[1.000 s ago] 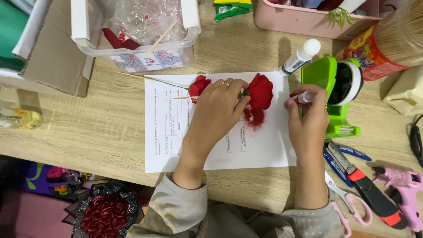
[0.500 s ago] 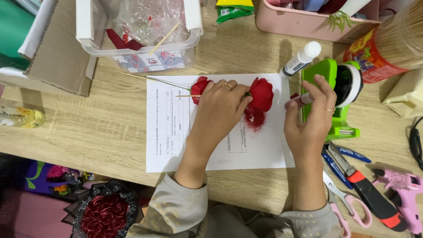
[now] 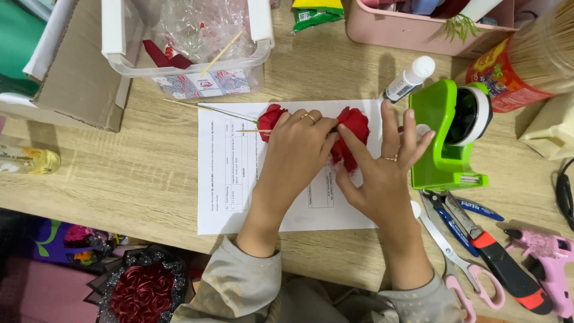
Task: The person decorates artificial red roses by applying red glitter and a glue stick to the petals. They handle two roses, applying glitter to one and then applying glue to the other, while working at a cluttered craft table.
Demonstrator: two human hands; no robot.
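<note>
Left hand (image 3: 296,152) closed over one red fabric flower (image 3: 350,134), which lies on one printed sheet (image 3: 227,179); right hand (image 3: 382,173) open, fingers spread, thumb on a petal. Half a second ago the right hand pinched something at the green tape dispenser (image 3: 439,143). Bare desk (image 3: 119,179) lies left; tools crowd right.

Green-yellow snack packet (image 3: 315,12) by pink box (image 3: 418,33); white printed sheet (image 3: 230,179) mid-table.

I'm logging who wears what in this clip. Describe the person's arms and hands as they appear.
Both arms wear loose grey-beige long sleeves, gathered into soft folds at the cuffs. The left hand has a thin gold ring on one of its fingers. The right hand also carries a slim gold ring. No gloves, watch or bracelet show.
</note>
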